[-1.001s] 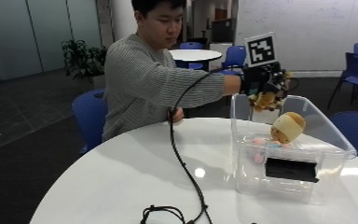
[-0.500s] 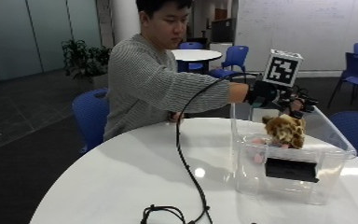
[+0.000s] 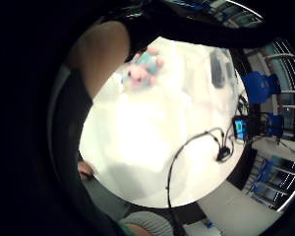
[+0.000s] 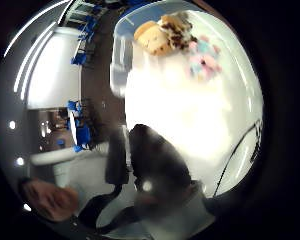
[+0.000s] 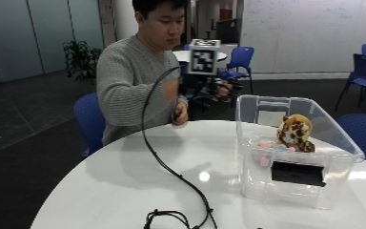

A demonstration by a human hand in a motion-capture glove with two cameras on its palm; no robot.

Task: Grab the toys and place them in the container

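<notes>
Clear plastic container sits on white round table. Inside it: tan-and-brown spotted plush toy, just beside it a pink-and-light-blue plush toy. Black cable runs across the tabletop. Black-gloved right hand shows near the table's edge, apart from the container. Finger pose unclear.

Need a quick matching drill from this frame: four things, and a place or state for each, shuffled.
Things:
1. spotted plush toy
2. pink plush toy
3. right hand
4. black cable

Places or states:
A. raised in the air beside the container
B. trailing across the table
C. upright inside the container
D. low on the container floor

Pairs: 1-C, 2-D, 3-A, 4-B
</notes>
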